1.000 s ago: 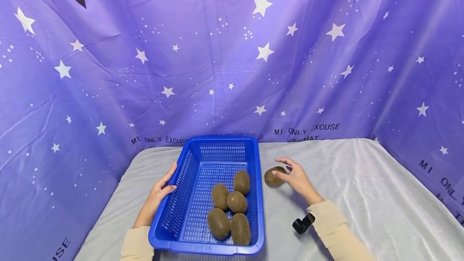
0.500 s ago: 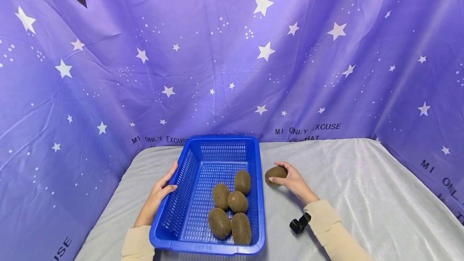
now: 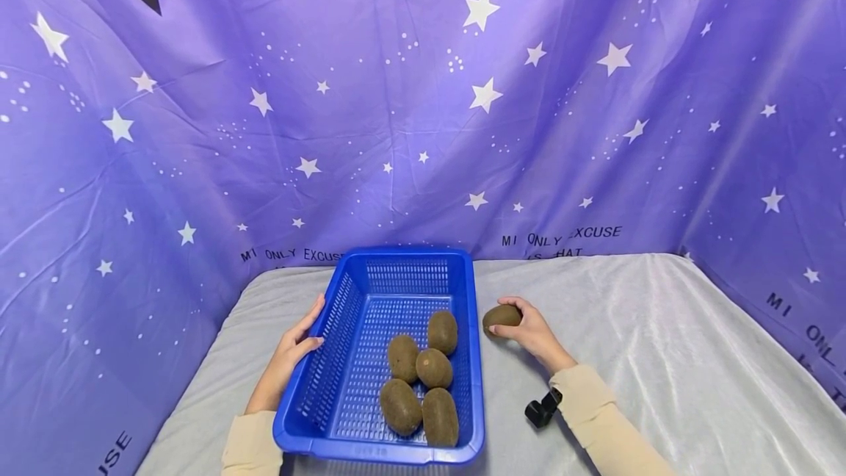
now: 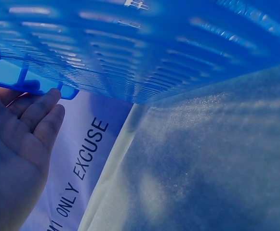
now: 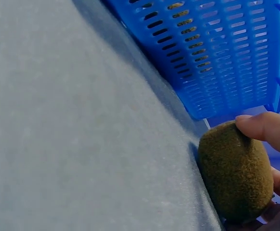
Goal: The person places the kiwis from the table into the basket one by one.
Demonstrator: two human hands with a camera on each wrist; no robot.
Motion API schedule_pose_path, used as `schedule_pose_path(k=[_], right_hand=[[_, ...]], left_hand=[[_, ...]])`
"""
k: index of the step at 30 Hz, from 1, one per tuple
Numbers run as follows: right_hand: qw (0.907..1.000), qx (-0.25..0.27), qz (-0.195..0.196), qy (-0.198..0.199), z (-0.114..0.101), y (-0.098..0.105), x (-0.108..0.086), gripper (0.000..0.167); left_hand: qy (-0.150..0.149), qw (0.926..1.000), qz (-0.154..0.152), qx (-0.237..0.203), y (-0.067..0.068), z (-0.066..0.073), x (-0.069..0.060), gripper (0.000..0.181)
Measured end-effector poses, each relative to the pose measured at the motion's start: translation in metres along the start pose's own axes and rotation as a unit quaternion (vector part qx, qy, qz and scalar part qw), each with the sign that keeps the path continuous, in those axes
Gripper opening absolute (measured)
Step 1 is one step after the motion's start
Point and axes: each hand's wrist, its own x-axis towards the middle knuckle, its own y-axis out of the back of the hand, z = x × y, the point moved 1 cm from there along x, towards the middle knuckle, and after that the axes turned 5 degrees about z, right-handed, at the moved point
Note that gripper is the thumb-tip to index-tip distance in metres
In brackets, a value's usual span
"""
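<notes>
A blue plastic basket (image 3: 378, 451) with slotted walls stands on the cloth. Several brown fuzzy kiwis (image 3: 399, 407) lie in its right half. My left hand (image 3: 289, 352) holds the basket's left rim; in the left wrist view, the fingers (image 4: 42, 111) of that hand reach under the rim. Just right of the basket, my right hand (image 3: 534, 333) grips another kiwi (image 3: 500, 319) between thumb and fingers. The right wrist view shows this kiwi (image 5: 236, 173) against the cloth, apart from the basket wall (image 5: 202, 53), with the thumb on its upper end.
Grey-white cloth (image 3: 661, 344) covers the table. A purple curtain (image 3: 396, 94) with stars and printed words rises behind and at both sides. A small black device (image 3: 543, 410) sits at the right wrist.
My right hand has come down from hovering over the loose kiwi and closed its thumb and fingers round it. The left hand and basket stay in place.
</notes>
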Motion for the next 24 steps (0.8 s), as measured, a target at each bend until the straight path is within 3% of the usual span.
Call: schedule_pose_path(k=[15,24], right_hand=[[0.9991,-0.001,0.043,-0.006,-0.003,0.001,-0.002,0.053],[0.9991,0.010,0.040,0.005,-0.022,0.008,-0.004,0.055]], left_hand=[[0.006,0.9999,0.007,0.005,-0.001,0.000,0.001,0.064],[0.002,1.0000,0.004,0.009,0.000,0.000,0.001,0.064]])
